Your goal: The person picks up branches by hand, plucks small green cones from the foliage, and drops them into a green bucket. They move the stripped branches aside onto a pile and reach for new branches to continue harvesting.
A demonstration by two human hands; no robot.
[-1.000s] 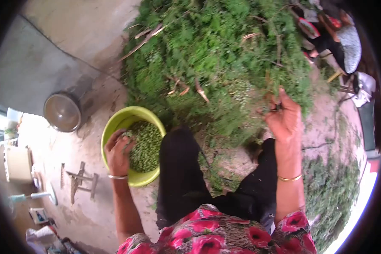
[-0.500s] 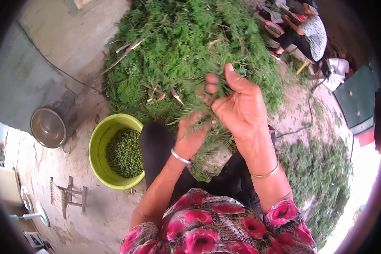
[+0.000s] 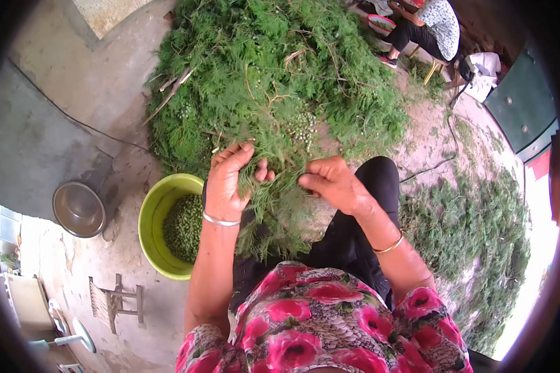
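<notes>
My left hand [image 3: 229,180], with a silver bangle at the wrist, is closed round a feathery green branch [image 3: 277,186] over my lap. To its right, the fingers of my right hand [image 3: 335,181] are pinched at the edge of the same branch; a gold bangle circles that wrist. Small pale berries [image 3: 303,129] show among the foliage beyond my hands. A yellow-green bucket [image 3: 148,230] holding many small green berries stands left of my knees. In front lies a big heap of cut branches [image 3: 249,62].
A metal basin [image 3: 79,209] and a small wooden stool [image 3: 116,303] are on the floor at left. More greenery [image 3: 473,230] is spread at right. A seated person [image 3: 438,28] is at the upper right, near a red-rimmed bowl [image 3: 381,25]. A cable crosses the floor.
My hands have moved apart, the left one turning upright and shifting left, the right one lowering with its fingers closing. The branch now spreads between them, and the camera view has shifted.
</notes>
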